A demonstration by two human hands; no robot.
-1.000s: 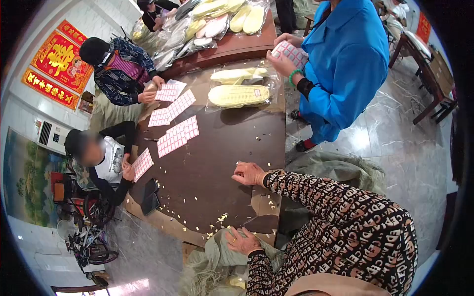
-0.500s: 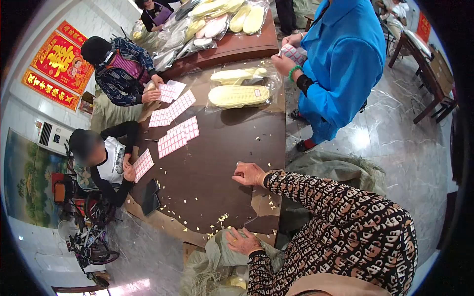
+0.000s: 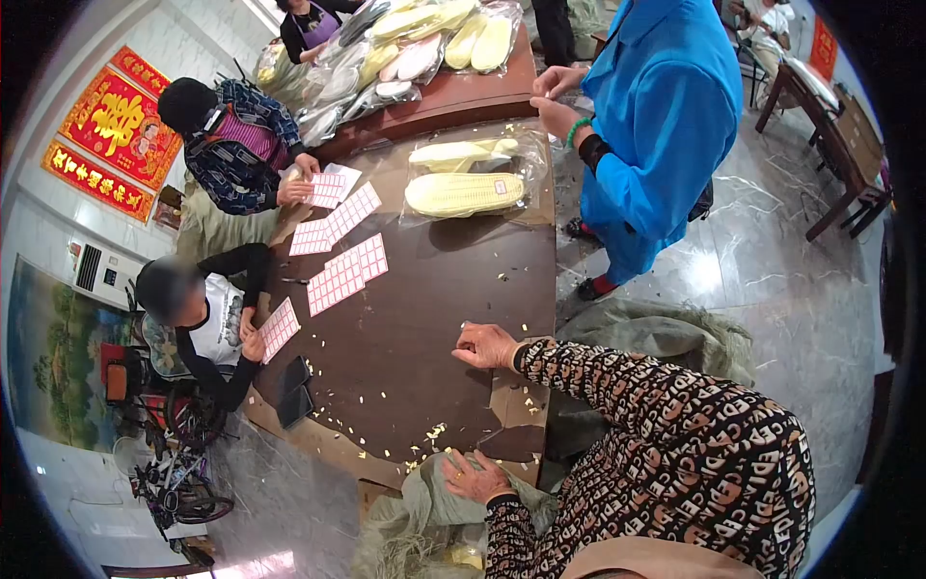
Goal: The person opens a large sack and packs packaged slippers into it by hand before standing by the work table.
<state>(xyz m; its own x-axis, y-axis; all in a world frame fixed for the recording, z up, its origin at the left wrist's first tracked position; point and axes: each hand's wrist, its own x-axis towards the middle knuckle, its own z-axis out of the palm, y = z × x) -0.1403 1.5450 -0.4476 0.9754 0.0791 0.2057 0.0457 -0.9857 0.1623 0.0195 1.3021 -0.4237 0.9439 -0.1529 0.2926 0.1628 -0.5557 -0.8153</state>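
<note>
My right hand [image 3: 487, 345] rests on the dark brown table [image 3: 424, 318], its fingers curled in loosely. No object shows in it, though the palm is hidden. My left hand [image 3: 477, 477] lies with fingers apart on a grey-green woven sack [image 3: 429, 492] at the table edge. A ring shows on one finger. Between the hands and the far side, pale yellow bits [image 3: 436, 431] are scattered over the tabletop. Farther up the table lie yellow corn-cob-shaped insoles [image 3: 465, 195] in clear plastic.
Pink-and-white sticker sheets [image 3: 347, 275] lie mid-table by two seated people, each with hands on a sheet. A dark phone-like object [image 3: 293, 391] sits at the left edge. A person in a blue coat [image 3: 666, 145] stands at right. Bagged items [image 3: 405, 48] are piled on the back table.
The person in blue held a patterned sheet before; it no longer shows in their hands, which have risen slightly. My hands stay put. The view has shifted slightly.
</note>
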